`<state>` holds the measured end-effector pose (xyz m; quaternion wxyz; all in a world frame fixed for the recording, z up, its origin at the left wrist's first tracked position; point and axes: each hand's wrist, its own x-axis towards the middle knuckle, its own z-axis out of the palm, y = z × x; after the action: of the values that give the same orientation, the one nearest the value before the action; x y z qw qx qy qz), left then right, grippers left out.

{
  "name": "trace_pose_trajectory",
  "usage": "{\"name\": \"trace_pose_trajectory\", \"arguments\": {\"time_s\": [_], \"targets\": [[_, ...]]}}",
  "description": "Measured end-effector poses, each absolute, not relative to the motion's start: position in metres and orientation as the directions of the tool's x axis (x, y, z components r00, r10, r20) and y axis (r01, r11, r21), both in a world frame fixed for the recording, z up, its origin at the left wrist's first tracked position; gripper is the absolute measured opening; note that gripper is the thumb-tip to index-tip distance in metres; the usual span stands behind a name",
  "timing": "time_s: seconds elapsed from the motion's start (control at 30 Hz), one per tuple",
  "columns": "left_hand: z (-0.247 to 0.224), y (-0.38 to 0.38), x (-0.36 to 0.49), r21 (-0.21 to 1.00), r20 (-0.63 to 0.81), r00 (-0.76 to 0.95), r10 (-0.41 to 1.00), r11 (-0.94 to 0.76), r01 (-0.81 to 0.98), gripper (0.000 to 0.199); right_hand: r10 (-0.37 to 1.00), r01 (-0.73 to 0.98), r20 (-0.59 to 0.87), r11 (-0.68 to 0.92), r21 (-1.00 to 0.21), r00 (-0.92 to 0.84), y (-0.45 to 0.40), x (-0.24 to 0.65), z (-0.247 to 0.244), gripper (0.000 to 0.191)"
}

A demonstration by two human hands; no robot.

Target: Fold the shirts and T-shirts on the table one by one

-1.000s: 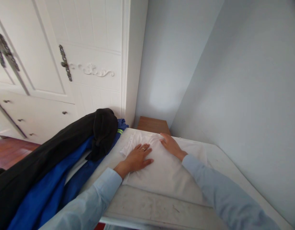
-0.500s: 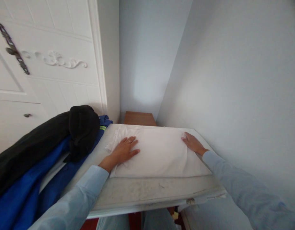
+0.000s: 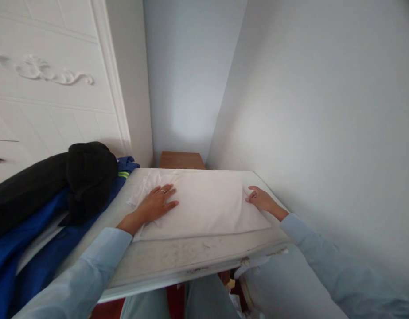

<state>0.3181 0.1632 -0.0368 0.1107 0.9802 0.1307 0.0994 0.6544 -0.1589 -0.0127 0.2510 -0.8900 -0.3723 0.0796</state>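
Observation:
A thin white cloth point(image 3: 207, 204), folded into a wide panel, lies over the worn white tabletop point(image 3: 177, 261). It is smooth in the middle and crumpled at its left end. My left hand point(image 3: 156, 204), with a ring on one finger, rests flat on that left part, fingers spread. At the cloth's right edge is my right hand point(image 3: 261, 199), its fingers bent and its thumb and fingertips closed at the edge. The fabric between those fingertips is mostly hidden.
Left of the cloth is a heap of clothes, a black garment point(image 3: 91, 177) over a blue one point(image 3: 48, 266). A white cabinet point(image 3: 58, 106) stands behind them. Beyond the table's far edge is a brown wooden box-like piece point(image 3: 181, 160). A pale wall point(image 3: 307, 110) runs along the right.
My right hand has gone from lying fairly flat on the cloth to bent fingers at its right edge. My left hand stays on the cloth. The view has turned slightly right.

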Motion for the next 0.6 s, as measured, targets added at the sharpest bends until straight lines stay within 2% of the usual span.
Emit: {"name": "trace_pose_trajectory", "arguments": {"time_s": [0.2, 0.43, 0.6], "targets": [[-0.032, 0.162, 0.318, 0.249, 0.145, 0.947, 0.285, -0.937, 0.244, 0.069, 0.669, 0.569, 0.043, -0.594, -0.57, 0.742, -0.165, 0.67, -0.014, 0.037], [-0.036, 0.163, 0.319, 0.244, 0.143, 0.943, 0.3, -0.934, 0.26, 0.071, 0.572, 0.493, 0.017, -0.692, -0.527, 0.82, -0.184, 0.692, -0.013, 0.029], [-0.037, 0.164, 0.32, 0.238, 0.157, 0.944, 0.291, -0.939, 0.249, 0.071, 0.612, 0.564, 0.103, -0.634, -0.529, 0.784, -0.166, 0.698, -0.012, 0.028]]}}
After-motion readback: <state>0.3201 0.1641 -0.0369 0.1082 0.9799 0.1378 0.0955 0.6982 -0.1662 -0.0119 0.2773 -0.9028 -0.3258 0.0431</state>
